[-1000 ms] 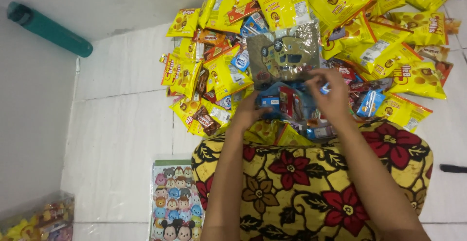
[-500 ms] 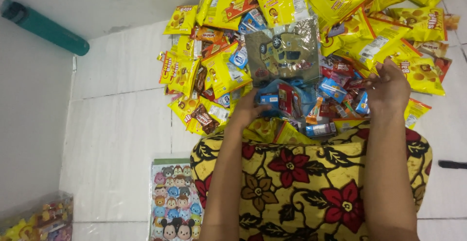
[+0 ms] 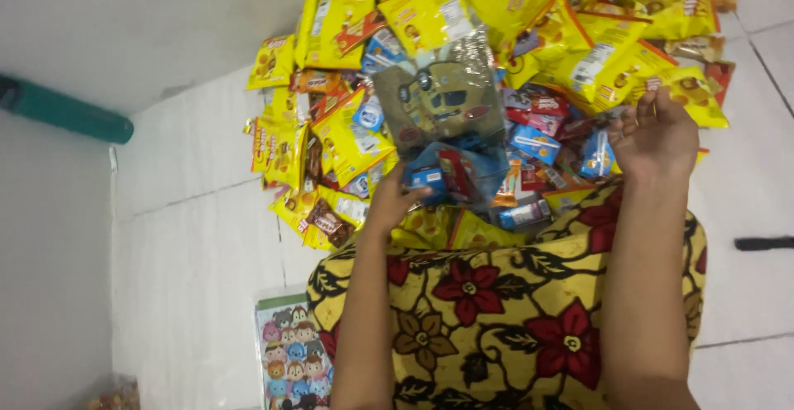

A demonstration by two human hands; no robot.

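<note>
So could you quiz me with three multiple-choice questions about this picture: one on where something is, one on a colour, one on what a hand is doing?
1. Where does the teal tube lie?
A. on the floral cloth
B. at the far left, away from the pile
C. on top of the packets

2. What colour are most packets in the snack pile?
A. yellow
B. green
C. white

3. How is the left hand?
A. flat on the floor
B. resting on the cartoon-print sheet
C. gripping the bottom of the clear bag

Answers: 1 B, the tube lies alone by the left edge. 2 A, yellow wrappers dominate. 3 C, its fingers close on the bag's lower corner, while the right hand hovers open over the pile.
</note>
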